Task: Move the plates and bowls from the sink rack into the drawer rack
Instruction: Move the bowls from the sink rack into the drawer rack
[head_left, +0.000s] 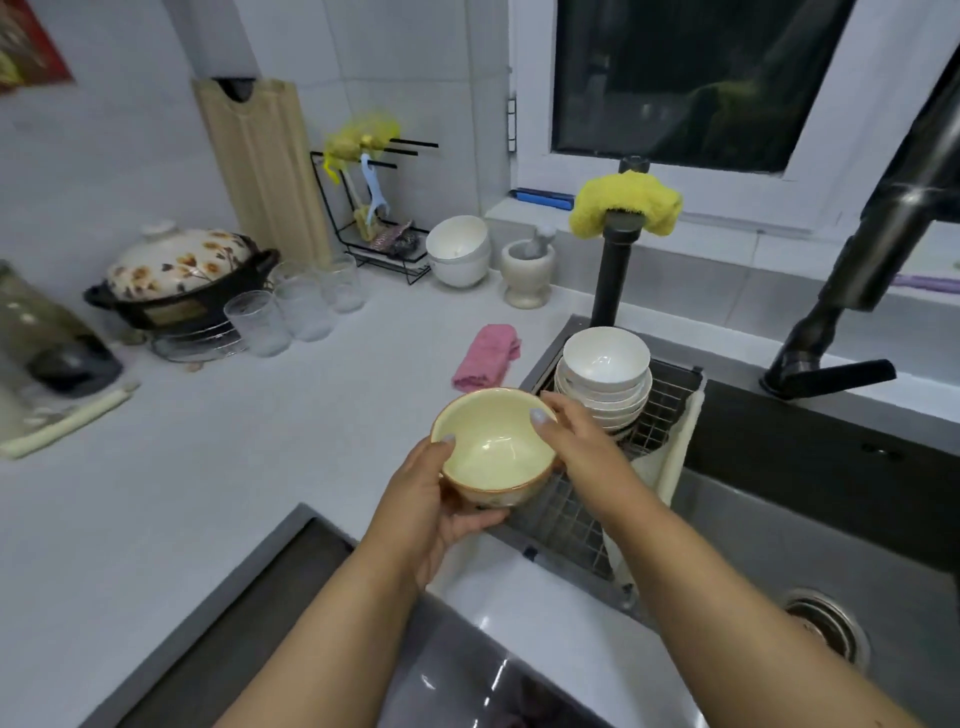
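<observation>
A cream-yellow bowl (491, 447) with a brown rim is held upright over the counter edge, just left of the sink rack (670, 400). My left hand (441, 504) cups it from below and the near side, thumb on the rim. My right hand (571, 436) grips its right rim with the thumb inside. A stack of several white bowls (605, 374) stands at the far end of the wire rack over the sink. The open drawer (457, 670) lies below at the bottom of the view; its rack is mostly hidden by my arms.
A pink cloth (485, 356) lies on the counter by the sink. Glasses (291, 317), a flowered pot (176, 280), two white bowls (460, 249) and a mortar (527, 270) stand farther back. A black faucet (857, 291) overhangs the sink (779, 519).
</observation>
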